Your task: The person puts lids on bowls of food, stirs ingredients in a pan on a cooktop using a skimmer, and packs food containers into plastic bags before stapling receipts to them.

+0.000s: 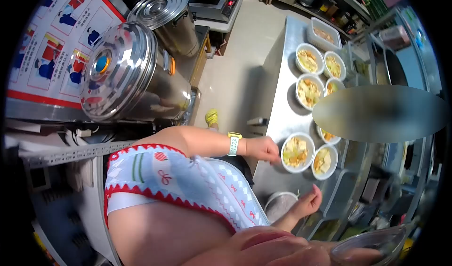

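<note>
My left hand, with a light watch strap on its wrist, is closed, fingers curled, beside a white bowl of chopped yellow-green and pale food. Whether the fingertips touch its rim I cannot tell. My right hand is also closed, thumb raised, below a second white bowl with pale food chunks and apart from it. What either hand holds, if anything, is hidden. A white round tub stands left of my right hand. Several more filled bowls line the steel counter.
A rectangular plastic container stands at the counter's far end. Racks and clear bins border its right side. Large lidded steel pots stand at left, and an induction cooker is behind. A blurred oval covers part of the right.
</note>
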{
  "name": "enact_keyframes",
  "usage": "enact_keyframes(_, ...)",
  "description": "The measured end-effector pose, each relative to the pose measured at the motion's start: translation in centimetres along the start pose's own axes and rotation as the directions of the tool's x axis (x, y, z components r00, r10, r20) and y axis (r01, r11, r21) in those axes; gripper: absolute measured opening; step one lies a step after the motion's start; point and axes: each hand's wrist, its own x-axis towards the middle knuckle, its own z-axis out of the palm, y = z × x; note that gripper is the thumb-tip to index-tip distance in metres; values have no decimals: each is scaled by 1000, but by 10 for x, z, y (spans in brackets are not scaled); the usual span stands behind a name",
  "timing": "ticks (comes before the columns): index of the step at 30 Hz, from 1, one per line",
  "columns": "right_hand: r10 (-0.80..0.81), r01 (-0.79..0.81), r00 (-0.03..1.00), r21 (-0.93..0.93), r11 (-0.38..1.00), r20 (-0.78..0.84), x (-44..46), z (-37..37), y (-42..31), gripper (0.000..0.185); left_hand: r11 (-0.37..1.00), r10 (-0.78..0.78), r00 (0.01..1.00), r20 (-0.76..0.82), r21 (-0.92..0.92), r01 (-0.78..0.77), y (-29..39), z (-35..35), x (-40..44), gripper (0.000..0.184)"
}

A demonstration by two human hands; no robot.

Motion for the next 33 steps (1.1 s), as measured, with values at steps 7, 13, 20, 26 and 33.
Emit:
enact_keyframes(7,258,-243,966,456,856,30,128,315,-46,18,983,142,850,-508,-25,-179,-4,-222,54,48)
enact_keyframes(13,169,-262,724,39,964,669,233,594,65,22,914,-228,231,-946,-290,-282,-66,-365,87,48)
enact_keyframes(20,86,309,530,-286,907,843,378,898,217,25,900,-376,81,-923,-385,-206,-165,-543,52,40)
enact_keyframes(26,-185,577,422,-106,810,887,454,1181,301,36,750,-656,-207,-726,-596,-287,-246,-613,16,35)
enact_keyframes(33,-155,509,491,-138,849,857,459,1363,297,42,500,-866,-263,-425,-742,-447,-299,-623,-9,35)
